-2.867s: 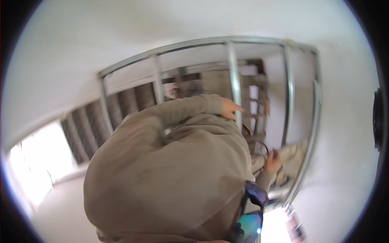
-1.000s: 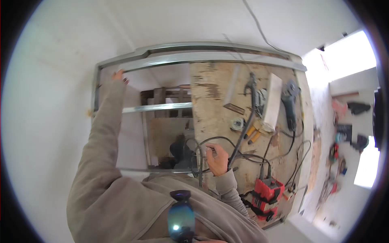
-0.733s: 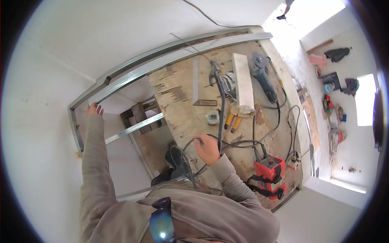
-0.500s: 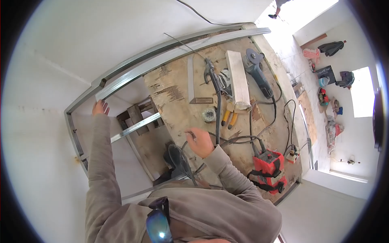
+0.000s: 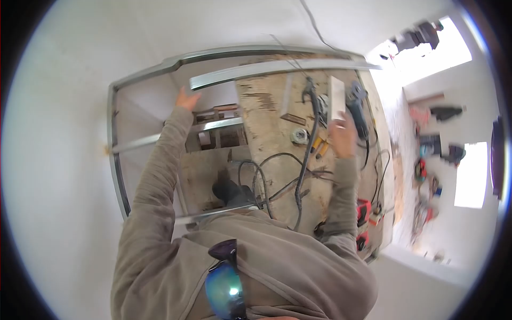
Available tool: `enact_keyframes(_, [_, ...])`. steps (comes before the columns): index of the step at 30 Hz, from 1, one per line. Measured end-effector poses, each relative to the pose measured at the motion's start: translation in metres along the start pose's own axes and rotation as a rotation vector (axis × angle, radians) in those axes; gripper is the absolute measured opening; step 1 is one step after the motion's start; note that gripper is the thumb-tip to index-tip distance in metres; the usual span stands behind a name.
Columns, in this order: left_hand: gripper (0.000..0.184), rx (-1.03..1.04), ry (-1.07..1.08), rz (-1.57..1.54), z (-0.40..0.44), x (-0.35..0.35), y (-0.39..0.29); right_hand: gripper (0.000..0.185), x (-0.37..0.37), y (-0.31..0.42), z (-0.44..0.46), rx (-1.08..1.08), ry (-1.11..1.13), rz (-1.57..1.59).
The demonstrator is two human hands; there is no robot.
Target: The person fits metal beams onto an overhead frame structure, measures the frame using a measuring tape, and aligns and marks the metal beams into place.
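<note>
My left hand [image 5: 186, 100] is at the near end of a long shiny metal channel [image 5: 266, 68], fingers apart, not wrapped round it. Whether it touches the metal is unclear. My right hand [image 5: 342, 141] is over the near end of a long white box [image 5: 336, 98]; motion blur hides how its fingers lie. Right of the box lies an angle grinder [image 5: 359, 114]. A welding electrode holder [image 5: 311, 96] with a thick black cable is on its left. Yellow-handled pliers [image 5: 322, 150] and a round tape measure [image 5: 300, 136] lie near my right hand.
Worn plywood [image 5: 258, 114] carries the tools, a metal square [image 5: 293, 117] and a partly hidden red machine [image 5: 363, 212]. Black cables [image 5: 261, 184] loop across it. An open metal frame [image 5: 114, 122] runs on the left. A person [image 5: 418, 36] is at the bright opening.
My right hand has moved away from my body to the white box's near end. My left hand stays by the channel's end. The view has turned, and more of the person at the opening shows.
</note>
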State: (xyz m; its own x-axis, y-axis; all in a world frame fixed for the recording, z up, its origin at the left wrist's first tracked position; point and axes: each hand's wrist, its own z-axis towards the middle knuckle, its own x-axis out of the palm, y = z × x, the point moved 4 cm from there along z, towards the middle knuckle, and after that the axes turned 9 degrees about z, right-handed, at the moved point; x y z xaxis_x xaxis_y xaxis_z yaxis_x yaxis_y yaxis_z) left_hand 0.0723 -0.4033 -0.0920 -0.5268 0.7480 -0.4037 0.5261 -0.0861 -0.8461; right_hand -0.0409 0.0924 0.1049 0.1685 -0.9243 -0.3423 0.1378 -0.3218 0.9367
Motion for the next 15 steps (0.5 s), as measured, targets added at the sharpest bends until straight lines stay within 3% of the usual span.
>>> enact_keyframes(1, [0.084,0.083,-0.02,-0.072,-0.022,-0.012,-0.016,0.04,-0.018,0.021,0.007,-0.048,-0.021,0.079])
enact_keyframes(2, [0.078,0.093,0.017,-0.263,-0.063,-0.029,-0.041,0.035,-0.031,0.061,0.007,-0.039,-0.09,-0.066])
enact_keyframes(3, [0.072,0.113,0.049,-0.436,-0.108,-0.058,-0.071,0.026,-0.043,0.099,0.003,-0.2,-0.062,-0.062])
enact_keyframes(5, [0.047,0.344,0.058,-0.517,-0.17,-0.109,-0.108,0.016,-0.046,0.196,-0.037,-0.66,-0.144,-0.102])
enact_keyframes(6, [0.039,0.467,-0.052,-0.478,-0.207,-0.14,-0.128,0.023,-0.035,0.246,-0.066,-0.951,-0.149,-0.468])
enact_keyframes(7, [0.031,0.592,-0.149,-0.436,-0.245,-0.167,-0.151,0.032,-0.034,0.274,-0.079,-1.089,0.031,-0.118])
enact_keyframes(8, [0.024,0.785,-0.3,-0.366,-0.284,-0.198,-0.171,0.032,-0.026,0.3,-0.097,-1.279,0.165,-0.055])
enact_keyframes(9, [0.033,0.922,-0.468,-0.266,-0.325,-0.225,-0.183,0.033,-0.013,0.321,-0.118,-1.455,0.294,-0.071])
enact_keyframes(10, [0.041,1.342,-0.358,-0.02,-0.364,-0.268,-0.19,0.033,0.001,0.335,-0.134,-1.563,0.404,-0.09])
enact_keyframes(11, [0.041,1.503,-0.392,0.081,-0.409,-0.287,-0.197,0.033,0.015,0.345,-0.148,-1.648,0.512,-0.104])
enact_keyframes(13, [0.04,1.671,-0.418,0.258,-0.491,-0.299,-0.216,0.034,0.036,0.355,-0.168,-1.744,0.652,-0.098])
enact_keyframes(15, [0.04,1.705,-0.409,0.379,-0.547,-0.294,-0.223,0.034,0.051,0.361,-0.183,-1.797,0.73,-0.081])
